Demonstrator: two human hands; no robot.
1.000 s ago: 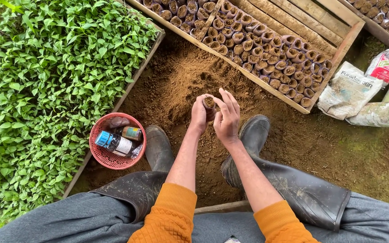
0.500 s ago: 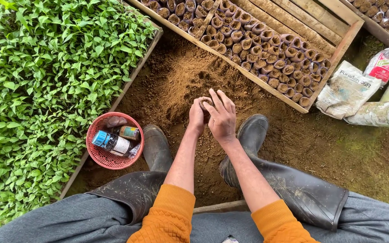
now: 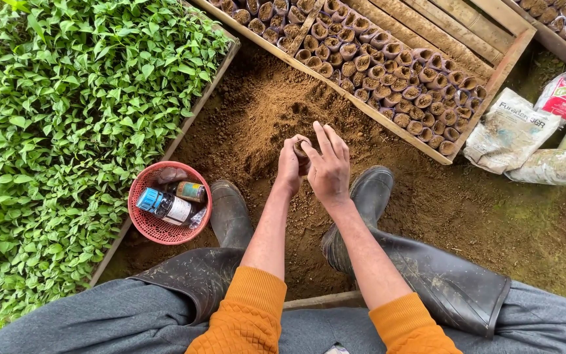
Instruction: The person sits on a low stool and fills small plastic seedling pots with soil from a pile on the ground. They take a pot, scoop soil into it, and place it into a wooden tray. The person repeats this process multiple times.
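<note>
Left hand (image 3: 289, 165) grasps small soil pot (image 3: 301, 150); right hand (image 3: 328, 167), fingers spread, rests on its top, above soil pile (image 3: 263, 111). Red basket (image 3: 140, 219) near left.

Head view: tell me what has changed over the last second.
Little moved. The left hand still grips the small soil-filled pot. The right hand stays over the pot, but its fingers, curled on it a second ago, are now straighter and spread. Both hands remain above the soil heap. The red basket, seedling bed and tray of pots stayed put.
</note>
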